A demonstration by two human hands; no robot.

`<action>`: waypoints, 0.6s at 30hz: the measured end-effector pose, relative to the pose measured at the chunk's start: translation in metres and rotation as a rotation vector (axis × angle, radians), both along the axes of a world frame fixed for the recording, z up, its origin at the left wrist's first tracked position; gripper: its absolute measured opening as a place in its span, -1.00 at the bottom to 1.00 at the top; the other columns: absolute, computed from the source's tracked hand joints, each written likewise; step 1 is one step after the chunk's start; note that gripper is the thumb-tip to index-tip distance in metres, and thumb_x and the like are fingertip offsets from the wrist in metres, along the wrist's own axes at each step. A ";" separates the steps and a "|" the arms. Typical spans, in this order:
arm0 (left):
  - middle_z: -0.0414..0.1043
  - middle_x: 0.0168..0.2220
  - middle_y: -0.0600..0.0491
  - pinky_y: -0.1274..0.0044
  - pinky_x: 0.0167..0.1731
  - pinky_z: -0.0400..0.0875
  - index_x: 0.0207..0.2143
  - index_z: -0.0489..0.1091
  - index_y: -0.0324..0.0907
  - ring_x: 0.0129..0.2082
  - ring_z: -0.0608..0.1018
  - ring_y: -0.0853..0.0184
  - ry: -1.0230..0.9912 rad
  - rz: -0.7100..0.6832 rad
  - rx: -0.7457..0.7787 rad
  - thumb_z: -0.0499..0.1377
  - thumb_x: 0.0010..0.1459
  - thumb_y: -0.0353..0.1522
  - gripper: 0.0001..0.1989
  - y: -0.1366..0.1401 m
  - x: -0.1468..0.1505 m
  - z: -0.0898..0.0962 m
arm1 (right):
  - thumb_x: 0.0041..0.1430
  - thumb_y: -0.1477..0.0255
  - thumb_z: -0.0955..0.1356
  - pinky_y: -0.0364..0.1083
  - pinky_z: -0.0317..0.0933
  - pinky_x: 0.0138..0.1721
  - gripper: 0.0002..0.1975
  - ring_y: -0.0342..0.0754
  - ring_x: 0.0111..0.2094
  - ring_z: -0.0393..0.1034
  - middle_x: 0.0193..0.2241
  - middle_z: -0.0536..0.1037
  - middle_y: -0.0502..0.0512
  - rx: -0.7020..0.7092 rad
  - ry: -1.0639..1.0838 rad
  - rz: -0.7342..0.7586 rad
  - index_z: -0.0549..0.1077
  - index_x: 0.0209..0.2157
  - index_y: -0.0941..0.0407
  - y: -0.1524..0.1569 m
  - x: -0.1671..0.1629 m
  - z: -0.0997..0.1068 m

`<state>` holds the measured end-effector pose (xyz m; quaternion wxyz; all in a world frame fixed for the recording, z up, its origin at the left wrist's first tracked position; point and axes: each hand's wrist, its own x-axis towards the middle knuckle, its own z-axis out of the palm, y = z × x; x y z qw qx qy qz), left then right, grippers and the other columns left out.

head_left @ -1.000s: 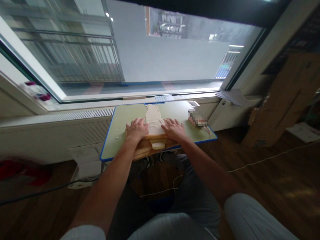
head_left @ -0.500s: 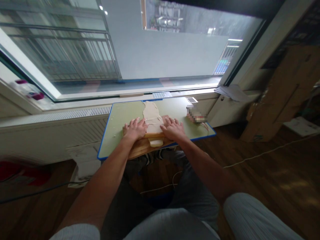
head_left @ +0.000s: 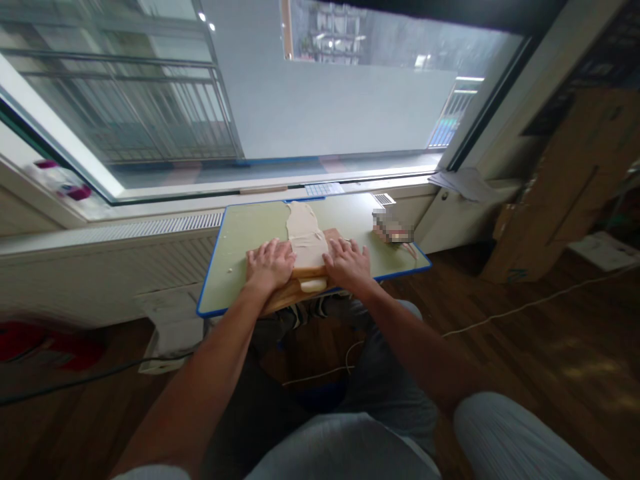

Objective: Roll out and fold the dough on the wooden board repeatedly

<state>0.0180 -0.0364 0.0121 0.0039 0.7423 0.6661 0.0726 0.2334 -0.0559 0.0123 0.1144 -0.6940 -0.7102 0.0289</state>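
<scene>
A pale, thin sheet of dough (head_left: 306,230) runs lengthwise over a wooden board (head_left: 279,298) and onto the green tabletop beyond. Across its near part lies a yellowish wooden rolling pin (head_left: 309,272). My left hand (head_left: 271,263) rests flat over the pin's left side, fingers stretched forward and a little apart. On the other side my right hand (head_left: 349,260) lies the same way, beside the dough's right edge. Both palms cover the pin's ends, so those are hidden. A short flap of dough shows on the near side of the pin.
The small table (head_left: 215,267) has a blue rim and stands against a radiator (head_left: 165,267) under the window. A blurred-out object (head_left: 393,228) lies at its right end. Cardboard (head_left: 555,193) leans at the right, and a white cable (head_left: 525,301) crosses the floor.
Both hands and the rolling pin have shifted slightly toward me. The dough flap on the near side looks a little shorter.
</scene>
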 end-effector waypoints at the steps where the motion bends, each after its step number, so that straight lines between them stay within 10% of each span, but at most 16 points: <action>1: 0.17 0.53 -0.12 -0.02 0.41 0.12 0.45 0.30 0.04 0.50 0.23 0.00 -0.012 0.008 -0.010 -0.19 0.48 -0.02 -0.35 0.005 0.000 0.000 | 0.53 0.07 0.13 0.38 -0.14 0.49 -0.32 0.29 0.53 0.00 0.52 0.20 0.15 -0.017 0.008 -0.003 0.23 0.52 0.03 0.005 0.000 0.001; 18: 0.33 0.42 -0.17 -0.02 0.33 0.25 0.30 0.42 -0.03 0.35 0.40 -0.05 -0.090 0.060 -0.018 -0.12 0.45 -0.07 -0.44 0.059 0.005 0.010 | 0.56 0.09 0.09 0.35 -0.02 0.44 -0.38 0.30 0.46 0.07 0.50 0.25 0.16 -0.114 0.002 0.113 0.28 0.48 -0.04 0.063 0.006 0.013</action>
